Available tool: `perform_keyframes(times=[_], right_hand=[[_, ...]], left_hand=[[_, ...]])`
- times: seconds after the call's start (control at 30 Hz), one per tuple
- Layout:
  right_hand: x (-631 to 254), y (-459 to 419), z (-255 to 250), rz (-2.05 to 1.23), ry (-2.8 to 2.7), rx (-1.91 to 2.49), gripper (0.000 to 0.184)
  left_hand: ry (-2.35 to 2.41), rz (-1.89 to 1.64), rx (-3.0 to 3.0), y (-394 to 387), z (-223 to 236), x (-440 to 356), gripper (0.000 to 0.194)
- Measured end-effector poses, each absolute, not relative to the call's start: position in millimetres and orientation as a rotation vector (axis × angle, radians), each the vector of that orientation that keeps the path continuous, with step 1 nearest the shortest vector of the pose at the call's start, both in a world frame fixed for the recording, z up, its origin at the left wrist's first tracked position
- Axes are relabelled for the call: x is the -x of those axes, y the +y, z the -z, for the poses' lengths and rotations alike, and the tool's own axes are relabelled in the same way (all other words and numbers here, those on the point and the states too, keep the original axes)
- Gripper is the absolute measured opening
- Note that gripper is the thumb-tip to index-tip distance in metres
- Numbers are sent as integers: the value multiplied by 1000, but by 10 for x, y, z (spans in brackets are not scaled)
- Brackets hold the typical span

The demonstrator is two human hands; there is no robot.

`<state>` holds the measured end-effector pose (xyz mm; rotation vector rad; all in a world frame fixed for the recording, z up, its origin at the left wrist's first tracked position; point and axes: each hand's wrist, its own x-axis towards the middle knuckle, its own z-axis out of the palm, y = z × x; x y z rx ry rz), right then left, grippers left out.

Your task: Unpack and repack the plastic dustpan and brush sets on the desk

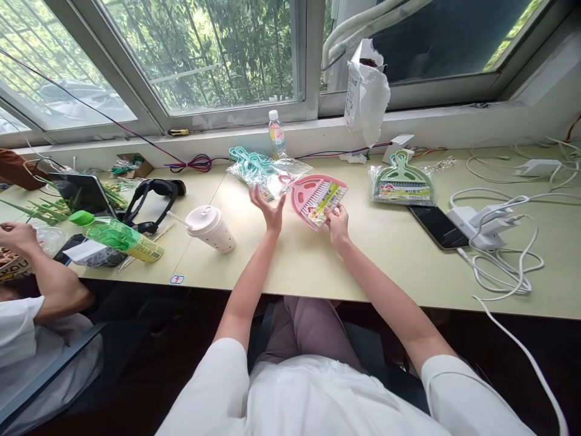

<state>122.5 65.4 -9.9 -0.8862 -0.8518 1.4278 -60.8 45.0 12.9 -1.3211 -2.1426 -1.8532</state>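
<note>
My right hand [337,224] grips the lower right edge of a pink mini dustpan-and-brush set [313,197], thumb on its printed label card. The set is tilted, its handle pointing up and left. Just left of the handle, my left hand [269,211] is raised with fingers spread, and nothing shows in its grasp. Behind that hand lies a heap of teal dustpan sets [252,162] in clear plastic wrap. Farther right, a wrapped green dustpan-and-brush set [403,181] lies on the table.
To the left stand a lidded cup with a straw [211,227], a tipped green bottle [118,236] and a black headset [152,203]. At right are a phone [438,227] and white chargers [483,224] with tangled cables. A co-worker's arm [54,272] rests at far left.
</note>
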Motion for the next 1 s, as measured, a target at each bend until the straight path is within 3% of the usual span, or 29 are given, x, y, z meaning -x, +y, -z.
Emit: perform_keyframes(times=[0.1,0.2,0.3,0.53,0.63,0.87,1.0], right_hand=[[-1217,664,108,-1430,-862,892,38],[-1209,673,91,-1432,-894,903,37],[-1187,664,72,-1426,-944,950,33],[-1168,680,132,-1430,-812,984,29],[-1215,737,138,-1430,-796,988,28],[-1213,753,108,-1487,-844,935,30],[-1171,724,115,-1503,-883,913,30]], left_hand=[[-2282,2251,1161,516,-149,734,64],[-2269,2661,1576,561,-170,880,51],[-2212,2862,1902,563,-144,897,52],[-2370,2834,2467,483,-10,615,63],[-2395,2778,2726,479,-5,570,59],[-2231,3144,2104,510,-62,596,44],[-2368,3121,2156,472,-16,510,46]])
